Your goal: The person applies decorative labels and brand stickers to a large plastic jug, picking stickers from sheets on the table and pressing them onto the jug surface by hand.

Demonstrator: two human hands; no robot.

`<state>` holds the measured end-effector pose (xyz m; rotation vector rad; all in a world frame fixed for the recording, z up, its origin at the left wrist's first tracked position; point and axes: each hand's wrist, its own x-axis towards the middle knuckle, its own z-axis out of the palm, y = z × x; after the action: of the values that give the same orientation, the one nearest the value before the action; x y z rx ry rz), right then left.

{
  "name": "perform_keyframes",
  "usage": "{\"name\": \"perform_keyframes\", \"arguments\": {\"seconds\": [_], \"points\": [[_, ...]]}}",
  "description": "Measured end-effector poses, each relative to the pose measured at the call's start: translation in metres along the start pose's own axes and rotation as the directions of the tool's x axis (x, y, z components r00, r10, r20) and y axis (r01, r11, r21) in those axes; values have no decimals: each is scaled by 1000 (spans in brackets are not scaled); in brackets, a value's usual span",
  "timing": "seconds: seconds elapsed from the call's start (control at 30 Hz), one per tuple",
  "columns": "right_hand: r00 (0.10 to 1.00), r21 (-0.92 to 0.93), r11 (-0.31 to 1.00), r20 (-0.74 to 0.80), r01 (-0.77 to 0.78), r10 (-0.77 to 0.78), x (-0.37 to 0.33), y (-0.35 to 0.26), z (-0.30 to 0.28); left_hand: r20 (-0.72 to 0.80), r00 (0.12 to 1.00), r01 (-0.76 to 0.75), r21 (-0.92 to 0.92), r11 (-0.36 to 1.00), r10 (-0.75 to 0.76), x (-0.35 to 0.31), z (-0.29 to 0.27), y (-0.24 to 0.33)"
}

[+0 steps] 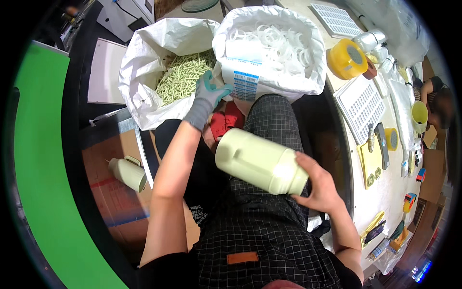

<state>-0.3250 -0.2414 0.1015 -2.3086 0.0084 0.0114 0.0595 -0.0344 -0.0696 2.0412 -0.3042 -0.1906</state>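
Note:
My right hand [318, 185] grips the narrower end of a pale green jug body [255, 159], which lies tilted across my lap. No handle shows on the side facing up. My left hand [210, 94], in a grey and teal glove, is at the near edge of a white sack [144, 62], its thumb and fingers apart. Small pale green stick-like parts [183, 79] fill the bottom of that sack, just left of my fingers. Beside it stands a second white sack [315, 62] full of translucent white rings [284, 45], with printed label sheets [246, 84] on its near side.
A cardboard box [103, 185] at left holds a pale green jug [128, 173] with a handle. Along the right runs a workbench [358, 202] with label sheets [362, 107], a yellow tape roll [346, 59] and tools. A bright green surface [41, 168] lies far left.

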Motion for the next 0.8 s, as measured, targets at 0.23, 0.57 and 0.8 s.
{"name": "perform_keyframes", "arguments": {"seconds": [0.23, 0.57, 0.8], "points": [[999, -94, 996, 48, -1, 5, -7, -2, 24, 317, 932, 135, 138, 981, -173, -41, 17, 31], [948, 77, 960, 198, -268, 249, -5, -1, 27, 89, 835, -524, 425, 738, 542, -75, -9, 60], [911, 256, 882, 228, -397, 344, -17, 0, 35, 146, 855, -497, 499, 709, 497, -97, -20, 81]]}}
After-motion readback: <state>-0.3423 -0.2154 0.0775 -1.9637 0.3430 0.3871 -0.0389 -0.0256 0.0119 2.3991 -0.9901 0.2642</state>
